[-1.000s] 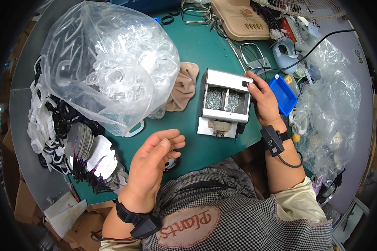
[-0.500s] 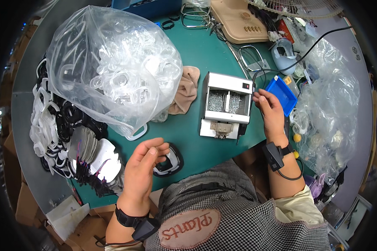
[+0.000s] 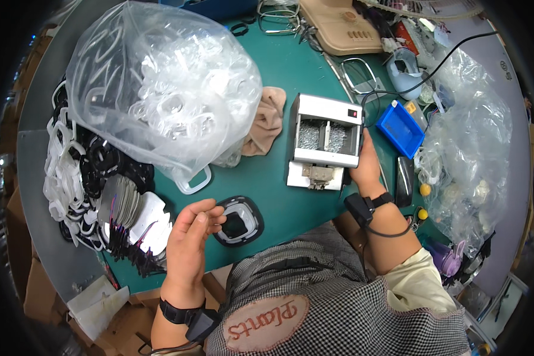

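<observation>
A white and silver screw feeder [image 3: 327, 155] stands on the green mat, small metal screws visible in its open top. My right hand [image 3: 366, 161] is against its right side; part of the fingers is hidden by the machine, so their grip does not show. My left hand [image 3: 196, 228] hovers at the left with fingers loosely bent and thumb apart, nothing seen in it. Just right of its fingertips lies a black square frame [image 3: 254, 228] with a grey inner ring. Behind that hand, a clear plastic bag [image 3: 110, 127] bulges with transparent plastic parts.
Piled white and black frames [image 3: 62, 172] and a stack of grey plates with wires [image 3: 120, 204] fill the left. A brown cloth [image 3: 267, 121] lies beside the bag. Right of the feeder are a blue tray [image 3: 402, 129], a black object [image 3: 404, 181], a cable and plastic sheeting [image 3: 469, 136].
My right hand has moved down and inward from above the feeder's right edge to its side. My left hand has shifted slightly left, uncovering more of the black frame.
</observation>
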Motion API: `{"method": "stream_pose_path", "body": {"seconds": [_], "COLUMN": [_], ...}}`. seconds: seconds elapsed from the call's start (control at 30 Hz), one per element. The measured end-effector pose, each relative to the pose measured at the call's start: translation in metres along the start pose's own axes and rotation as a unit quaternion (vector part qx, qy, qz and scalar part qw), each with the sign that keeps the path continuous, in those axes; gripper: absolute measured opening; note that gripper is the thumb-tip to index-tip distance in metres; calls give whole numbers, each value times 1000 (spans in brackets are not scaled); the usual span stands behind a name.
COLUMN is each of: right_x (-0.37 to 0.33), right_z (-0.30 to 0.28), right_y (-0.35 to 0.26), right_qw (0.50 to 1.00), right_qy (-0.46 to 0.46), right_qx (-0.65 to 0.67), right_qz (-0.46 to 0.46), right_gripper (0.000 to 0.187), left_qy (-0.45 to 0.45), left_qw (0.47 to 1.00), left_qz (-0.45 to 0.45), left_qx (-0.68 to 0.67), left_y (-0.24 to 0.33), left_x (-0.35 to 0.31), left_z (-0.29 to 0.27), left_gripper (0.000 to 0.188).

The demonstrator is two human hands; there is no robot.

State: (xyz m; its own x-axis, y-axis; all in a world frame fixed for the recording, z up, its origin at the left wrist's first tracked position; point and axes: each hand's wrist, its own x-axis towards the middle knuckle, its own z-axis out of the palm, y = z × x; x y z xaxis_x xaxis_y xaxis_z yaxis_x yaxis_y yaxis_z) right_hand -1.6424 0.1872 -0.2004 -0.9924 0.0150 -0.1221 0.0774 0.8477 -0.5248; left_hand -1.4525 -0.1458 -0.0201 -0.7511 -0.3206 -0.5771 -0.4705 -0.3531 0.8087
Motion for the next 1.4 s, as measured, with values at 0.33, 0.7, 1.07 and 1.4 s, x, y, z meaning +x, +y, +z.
{"method": "stream_pose_path", "body": {"seconds": [0.33, 0.7, 1.07, 1.4], "right_x": [11, -33, -67, -174], "right_z": [-28, -122, -76, -41], "right_y": [-9, -80, -133, -112], "right_qw": [937, 688, 639, 704], "right_qy": [57, -47, -85, -99], "right_qx": [331, 722, 763, 699], "right_qz": [99, -51, -41, -79], "right_gripper": [32, 33, 41, 44], "left_qy": [57, -78, 8, -219], "left_qw": [989, 715, 728, 831], "left_qz": [18, 330, 348, 348], "left_qx": [135, 611, 591, 374], "left_y": [-45, -130, -144, -129], "left_x": [0, 14, 26, -33], "left_z": [-42, -57, -39, 68], "left_gripper": [28, 61, 65, 60]}}
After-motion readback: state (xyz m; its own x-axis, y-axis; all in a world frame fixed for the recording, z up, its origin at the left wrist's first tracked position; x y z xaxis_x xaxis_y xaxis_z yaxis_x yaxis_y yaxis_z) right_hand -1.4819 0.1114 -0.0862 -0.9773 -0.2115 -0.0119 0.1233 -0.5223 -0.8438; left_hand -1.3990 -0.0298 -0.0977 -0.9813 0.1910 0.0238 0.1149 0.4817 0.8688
